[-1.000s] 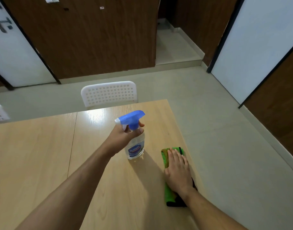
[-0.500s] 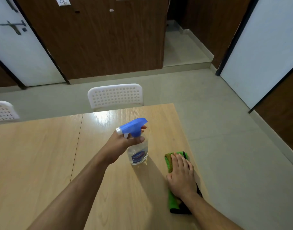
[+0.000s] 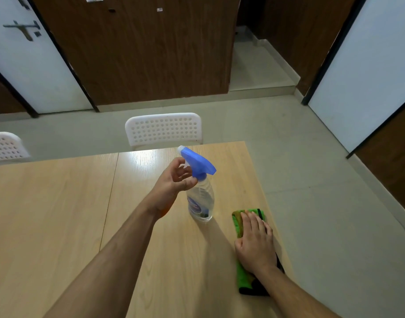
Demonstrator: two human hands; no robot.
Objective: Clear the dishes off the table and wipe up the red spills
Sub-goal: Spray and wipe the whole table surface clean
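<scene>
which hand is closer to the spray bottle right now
Left. The left hand is right at the neck of the spray bottle, fingers loosely curled beside the blue trigger head. The right hand lies flat on the green cloth, off to the bottle's right.

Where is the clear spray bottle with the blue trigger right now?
The clear spray bottle with the blue trigger stands upright on the light wooden table, near its far right corner, between the left hand and the green cloth under the right hand.

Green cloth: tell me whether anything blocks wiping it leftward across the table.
The spray bottle stands on the table, left of and beyond the green cloth under the right hand; nearer the viewer, nothing visible blocks it.
</scene>
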